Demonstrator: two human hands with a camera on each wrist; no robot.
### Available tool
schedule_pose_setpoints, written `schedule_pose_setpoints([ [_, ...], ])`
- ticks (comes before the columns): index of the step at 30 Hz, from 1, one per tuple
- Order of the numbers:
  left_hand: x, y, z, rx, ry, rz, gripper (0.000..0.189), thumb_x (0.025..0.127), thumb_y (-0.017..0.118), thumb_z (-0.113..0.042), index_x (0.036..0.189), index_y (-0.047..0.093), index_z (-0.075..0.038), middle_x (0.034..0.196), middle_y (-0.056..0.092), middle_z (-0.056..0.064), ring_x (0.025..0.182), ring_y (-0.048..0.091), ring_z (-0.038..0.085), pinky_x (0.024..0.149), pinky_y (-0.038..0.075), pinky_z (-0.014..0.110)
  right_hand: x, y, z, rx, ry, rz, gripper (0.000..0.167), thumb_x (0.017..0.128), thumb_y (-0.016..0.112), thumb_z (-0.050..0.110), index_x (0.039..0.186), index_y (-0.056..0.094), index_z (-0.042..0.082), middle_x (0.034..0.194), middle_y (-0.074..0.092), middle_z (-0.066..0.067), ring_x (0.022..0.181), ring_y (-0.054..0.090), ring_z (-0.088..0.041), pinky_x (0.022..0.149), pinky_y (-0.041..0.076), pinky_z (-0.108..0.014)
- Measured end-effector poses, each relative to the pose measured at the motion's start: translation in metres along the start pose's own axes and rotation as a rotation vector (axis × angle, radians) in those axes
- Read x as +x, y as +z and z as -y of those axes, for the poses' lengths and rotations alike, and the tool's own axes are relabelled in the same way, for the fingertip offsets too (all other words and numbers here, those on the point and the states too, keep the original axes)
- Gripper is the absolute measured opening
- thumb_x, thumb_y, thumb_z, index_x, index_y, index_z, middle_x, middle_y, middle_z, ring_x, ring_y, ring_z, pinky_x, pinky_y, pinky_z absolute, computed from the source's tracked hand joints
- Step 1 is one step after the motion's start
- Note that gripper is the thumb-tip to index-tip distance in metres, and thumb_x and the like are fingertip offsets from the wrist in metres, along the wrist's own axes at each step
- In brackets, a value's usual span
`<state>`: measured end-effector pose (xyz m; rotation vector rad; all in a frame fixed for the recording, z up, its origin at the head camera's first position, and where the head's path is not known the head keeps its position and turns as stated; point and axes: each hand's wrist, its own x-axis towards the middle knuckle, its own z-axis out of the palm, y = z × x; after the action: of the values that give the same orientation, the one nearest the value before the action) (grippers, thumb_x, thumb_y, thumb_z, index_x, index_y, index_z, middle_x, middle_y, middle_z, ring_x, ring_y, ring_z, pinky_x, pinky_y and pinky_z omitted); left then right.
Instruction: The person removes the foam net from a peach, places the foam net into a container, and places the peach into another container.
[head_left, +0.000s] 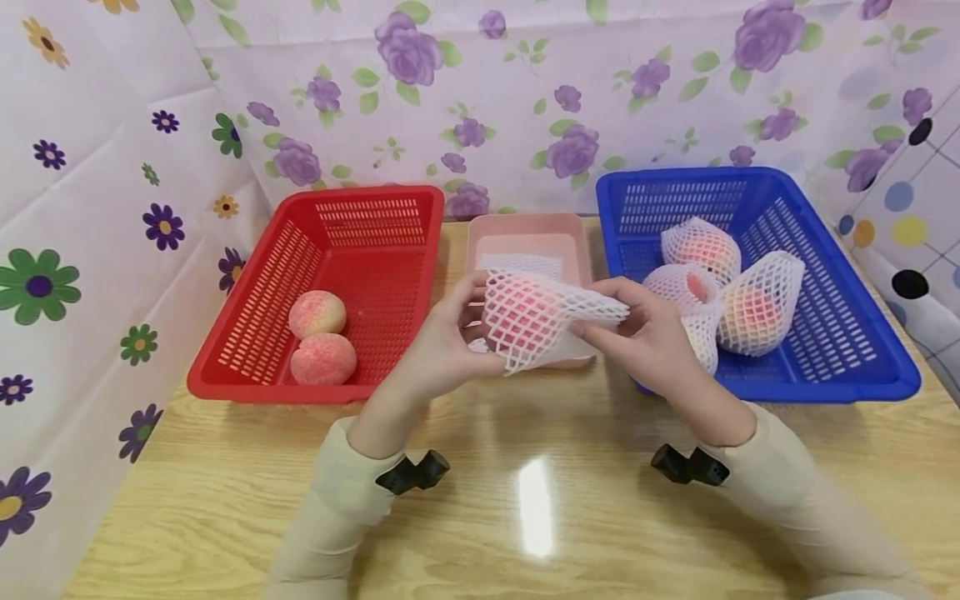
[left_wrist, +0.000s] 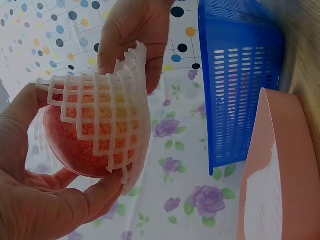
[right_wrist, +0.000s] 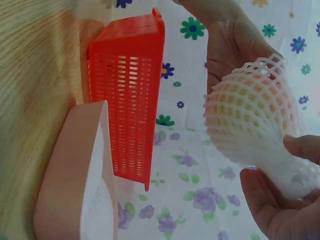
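A peach (left_wrist: pixel 75 135) sits inside a white foam net sleeve (head_left: pixel 525 321), held up over the front of the pink tray (head_left: pixel 528 223). My left hand (head_left: pixel 442 337) grips the peach from the side, fingers and thumb curled around it near the sleeve's open end. The left wrist view shows part of the red skin bare at that end. With thumb and fingers, my right hand (head_left: pixel 645 333) pinches the narrow gathered tail of the net (right_wrist: pixel 285 172). More white foam nets (head_left: pixel 517 265) lie in the pink tray behind the peach.
At left stands a red basket (head_left: pixel 378 196) with two bare peaches (head_left: pixel 322 360) in it. A blue basket (head_left: pixel 697 177) at right holds several peaches in foam nets (head_left: pixel 757 308). Both rest on the wooden table (head_left: pixel 480 517), before a flowered cloth (head_left: pixel 510 108).
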<state>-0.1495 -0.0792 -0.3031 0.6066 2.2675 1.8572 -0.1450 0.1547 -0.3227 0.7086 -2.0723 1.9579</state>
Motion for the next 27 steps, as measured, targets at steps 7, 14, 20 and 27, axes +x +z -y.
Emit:
schedule_pose_setpoints([
  [7, -0.008, -0.013, -0.01, 0.017, -0.009, -0.034, 0.076, 0.067, 0.073, 0.01, 0.133, 0.04, -0.005, 0.122, 0.05, 0.015, 0.104, 0.055, 0.025, 0.092, 0.051, 0.031, 0.011, 0.001, 0.022, -0.248, -0.043, 0.027, 0.012, 0.077, 0.07, -0.011, 0.086, 0.064, -0.005, 0.079, 0.061, 0.011, 0.064, 0.05, -0.004, 0.053, 0.045, -0.013],
  [14, -0.017, -0.032, -0.022, 0.029, 0.059, -0.063, 0.073, 0.07, 0.072, 0.011, 0.134, 0.039, -0.004, 0.123, 0.051, 0.015, 0.103, 0.055, 0.024, 0.091, 0.053, 0.024, 0.028, 0.007, 0.037, -0.213, -0.008, 0.065, 0.01, 0.08, 0.07, -0.008, 0.088, 0.066, -0.008, 0.08, 0.065, 0.01, 0.064, 0.06, -0.003, 0.054, 0.05, -0.015],
  [20, -0.025, -0.049, -0.031, 0.074, 0.077, -0.121, 0.072, 0.072, 0.07, 0.011, 0.135, 0.038, -0.004, 0.122, 0.051, 0.014, 0.105, 0.055, 0.022, 0.091, 0.052, 0.022, 0.044, 0.017, 0.045, -0.291, 0.014, 0.081, 0.009, 0.083, 0.071, 0.001, 0.087, 0.065, -0.005, 0.079, 0.06, 0.004, 0.065, 0.056, -0.005, 0.057, 0.049, -0.014],
  [27, -0.03, -0.073, -0.037, 0.201, -0.015, -0.191, 0.07, 0.076, 0.075, -0.002, 0.134, 0.038, -0.012, 0.121, 0.051, 0.007, 0.107, 0.054, 0.019, 0.093, 0.053, 0.031, 0.07, 0.028, 0.048, -0.398, 0.157, 0.131, 0.013, 0.086, 0.07, 0.012, 0.087, 0.066, 0.0, 0.079, 0.06, -0.002, 0.065, 0.054, -0.006, 0.058, 0.046, -0.016],
])
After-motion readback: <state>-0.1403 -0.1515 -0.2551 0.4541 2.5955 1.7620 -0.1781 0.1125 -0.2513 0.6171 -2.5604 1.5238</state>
